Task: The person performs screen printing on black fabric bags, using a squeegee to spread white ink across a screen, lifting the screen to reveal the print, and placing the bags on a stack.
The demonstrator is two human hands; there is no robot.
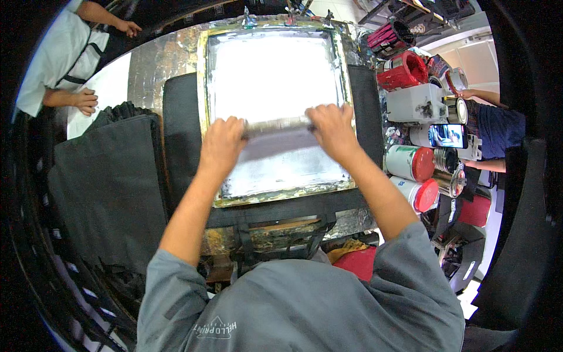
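Observation:
A squeegee [277,129], blurred by motion, lies across a screen-printing frame [203,88]. My left hand [223,146] is closed around its left end and my right hand [333,132] around its right end. White mesh [270,70] stretches inside the frame, bright on the far side of the squeegee and greyer on the near side. Dark smudges run along the mesh's edges. Under the frame lies a black fabric bag [180,111], its handles hanging toward me over the table's near edge.
Left of the frame stands a stack of black fabric bags [108,170]. Paint cans and tubs [410,163] crowd the right side, near a phone [448,135] with a lit screen. One person [67,64] is at the far left; another [495,129] is at the right.

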